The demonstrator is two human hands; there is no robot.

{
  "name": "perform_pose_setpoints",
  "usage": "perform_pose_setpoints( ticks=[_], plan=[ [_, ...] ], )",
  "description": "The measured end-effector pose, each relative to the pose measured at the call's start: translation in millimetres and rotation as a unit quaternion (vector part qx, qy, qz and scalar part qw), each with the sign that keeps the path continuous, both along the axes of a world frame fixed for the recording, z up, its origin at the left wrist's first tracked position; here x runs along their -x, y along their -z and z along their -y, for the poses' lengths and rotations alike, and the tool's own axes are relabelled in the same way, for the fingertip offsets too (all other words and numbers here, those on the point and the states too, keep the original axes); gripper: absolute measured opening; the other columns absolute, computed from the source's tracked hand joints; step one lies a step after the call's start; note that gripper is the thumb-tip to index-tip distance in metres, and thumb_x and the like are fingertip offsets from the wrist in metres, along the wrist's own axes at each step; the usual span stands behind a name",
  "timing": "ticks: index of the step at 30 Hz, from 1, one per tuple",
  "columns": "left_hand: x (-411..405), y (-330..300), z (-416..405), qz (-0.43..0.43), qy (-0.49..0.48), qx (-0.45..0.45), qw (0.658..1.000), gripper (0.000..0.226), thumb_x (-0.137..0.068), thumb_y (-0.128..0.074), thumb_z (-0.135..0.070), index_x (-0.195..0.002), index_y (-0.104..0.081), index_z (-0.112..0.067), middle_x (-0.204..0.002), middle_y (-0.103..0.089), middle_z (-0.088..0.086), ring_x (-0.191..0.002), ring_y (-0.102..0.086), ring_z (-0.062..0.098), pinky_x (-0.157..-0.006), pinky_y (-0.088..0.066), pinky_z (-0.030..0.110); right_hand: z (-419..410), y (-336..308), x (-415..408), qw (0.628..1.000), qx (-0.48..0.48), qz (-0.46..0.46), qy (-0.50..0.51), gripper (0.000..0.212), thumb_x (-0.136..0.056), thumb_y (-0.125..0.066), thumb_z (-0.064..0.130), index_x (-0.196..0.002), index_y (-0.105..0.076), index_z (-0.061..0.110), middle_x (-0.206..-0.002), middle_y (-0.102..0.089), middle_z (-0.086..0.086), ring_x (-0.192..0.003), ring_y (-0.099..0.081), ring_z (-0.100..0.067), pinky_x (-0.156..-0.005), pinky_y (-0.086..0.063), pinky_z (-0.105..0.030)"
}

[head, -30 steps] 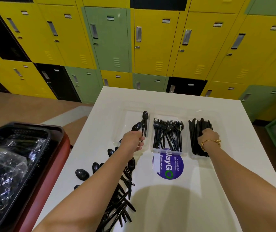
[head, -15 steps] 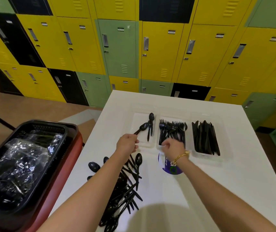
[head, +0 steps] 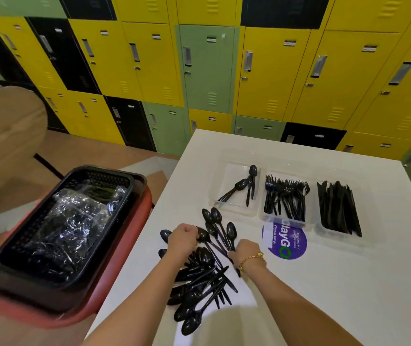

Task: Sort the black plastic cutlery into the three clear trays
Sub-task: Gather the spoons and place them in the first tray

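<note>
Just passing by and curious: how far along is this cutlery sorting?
Forks fill the middle tray and knives the right tray, so those look done. The spoon tray holds only a few. Both hands, left hand and right hand, are at the loose spoon pile, gripping spoons. That large pile remains.

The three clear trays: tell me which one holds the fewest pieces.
The left tray, holding only a few spoons; the middle tray of forks and right tray of knives are packed.
</note>
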State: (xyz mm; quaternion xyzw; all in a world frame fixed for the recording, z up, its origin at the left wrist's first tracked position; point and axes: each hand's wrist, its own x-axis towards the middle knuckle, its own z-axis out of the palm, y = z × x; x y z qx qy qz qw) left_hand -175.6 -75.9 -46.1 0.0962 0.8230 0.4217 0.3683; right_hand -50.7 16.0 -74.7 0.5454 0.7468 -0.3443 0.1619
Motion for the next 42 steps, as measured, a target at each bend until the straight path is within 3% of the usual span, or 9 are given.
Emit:
perform_pose_setpoints(
  ticks=[6, 11, 15, 20, 27, 34, 37, 39, 42],
  plan=[
    [2, 8, -7, -0.041, 0.037, 0.018, 0.998, 0.036, -0.09, -0.04, -0.007, -0.058, -0.035, -0.024, -0.073, -0.042, 0.002, -0.075, -0.041, 0.017, -0.066, -0.035, 0.028, -10, -6, 2, 1.0, -0.018, 0.019, 0.008, 0.037, -0.092, -0.055, 0.033, -0.113, -0.061, 0.003, -0.117, -0.064, -0.011, -0.109, -0.061, -0.023, -0.078, -0.047, -0.023],
    [6, 15, -13, -0.018, 0.025, 0.022, 0.999, 0.013, -0.091, -0.043, -0.013, -0.084, -0.053, -0.018, -0.082, -0.054, -0.002, -0.078, -0.053, 0.016, -0.059, -0.042, 0.022, -16, -13, 21, 0.999, -0.032, -0.021, -0.032, 0.03, -0.093, -0.053, 0.025, -0.113, -0.059, 0.004, -0.117, -0.062, -0.013, -0.108, -0.059, -0.026, -0.081, -0.047, -0.025],
    [12, 21, -17, -0.035, 0.05, 0.048, 0.997, 0.021, -0.086, -0.044, -0.012, -0.071, -0.056, -0.003, -0.07, -0.047, 0.02, -0.056, -0.038, 0.01, -0.051, -0.031, 0.022, -12, -9, 36, 0.998, -0.039, -0.021, -0.047, 0.038, -0.091, -0.056, 0.031, -0.119, -0.054, 0.007, -0.122, -0.058, -0.012, -0.111, -0.058, -0.025, -0.087, -0.048, -0.029],
    [22, 21, -16, -0.016, 0.016, 0.033, 0.999, 0.026, -0.091, -0.048, -0.017, -0.114, -0.057, -0.008, -0.103, -0.062, 0.01, -0.083, -0.056, 0.017, -0.07, -0.043, 0.025, -10, -2, 40, 0.999, -0.04, -0.034, 0.001, 0.078, -0.072, -0.076, 0.045, -0.13, -0.037, 0.01, -0.127, -0.051, -0.01, -0.118, -0.054, -0.026, -0.09, -0.047, -0.034],
    [28, 25, -15, -0.015, 0.019, 0.029, 0.999, 0.031, -0.091, -0.048, -0.017, -0.117, -0.055, -0.002, -0.104, -0.063, 0.018, -0.073, -0.053, 0.015, -0.063, -0.042, 0.024, -15, 0, 43, 0.999, -0.028, -0.018, -0.022, 0.091, -0.07, -0.08, 0.039, -0.139, -0.028, 0.01, -0.138, -0.043, -0.009, -0.124, -0.049, -0.026, -0.098, -0.045, -0.036],
    [29, 23, -16, -0.014, 0.02, 0.032, 0.999, 0.027, -0.092, -0.049, -0.017, -0.117, -0.055, -0.009, -0.109, -0.061, 0.007, -0.089, -0.056, 0.017, -0.073, -0.044, 0.024, -25, -4, 48, 0.996, -0.04, 0.015, -0.076, 0.104, -0.073, -0.077, 0.041, -0.149, -0.01, 0.016, -0.147, -0.035, -0.012, -0.129, -0.046, -0.028, -0.1, -0.043, -0.038],
    [28, 21, -16, -0.01, 0.027, 0.032, 0.999, 0.021, -0.093, -0.048, -0.018, -0.112, -0.055, -0.012, -0.103, -0.056, 0.002, -0.09, -0.056, 0.016, -0.074, -0.044, 0.025, -30, -5, 48, 0.994, -0.026, 0.041, -0.094, 0.11, -0.074, -0.075, 0.044, -0.151, -0.002, 0.017, -0.149, -0.033, -0.014, -0.131, -0.044, -0.029, -0.102, -0.043, -0.039],
    [28, 21, -15, -0.015, 0.034, 0.032, 0.999, 0.007, -0.093, -0.048, -0.016, -0.091, -0.054, -0.018, -0.091, -0.054, -0.002, -0.086, -0.054, 0.016, -0.068, -0.044, 0.023, -31, -5, 48, 0.995, -0.038, 0.041, -0.088, 0.096, -0.075, -0.074, 0.043, -0.147, -0.016, 0.014, -0.14, -0.044, -0.013, -0.124, -0.05, -0.029, -0.096, -0.046, -0.037],
    [27, 23, -16, -0.03, 0.051, 0.036, 0.998, 0.032, -0.091, -0.044, -0.011, -0.063, -0.039, -0.024, -0.073, -0.045, -0.002, -0.074, -0.045, 0.016, -0.058, -0.037, 0.023, -30, -5, 47, 0.992, -0.064, 0.047, -0.094, 0.07, -0.08, -0.068, 0.043, -0.134, -0.036, 0.013, -0.13, -0.051, -0.009, -0.117, -0.054, -0.026, -0.092, -0.047, -0.034]
  ],
)
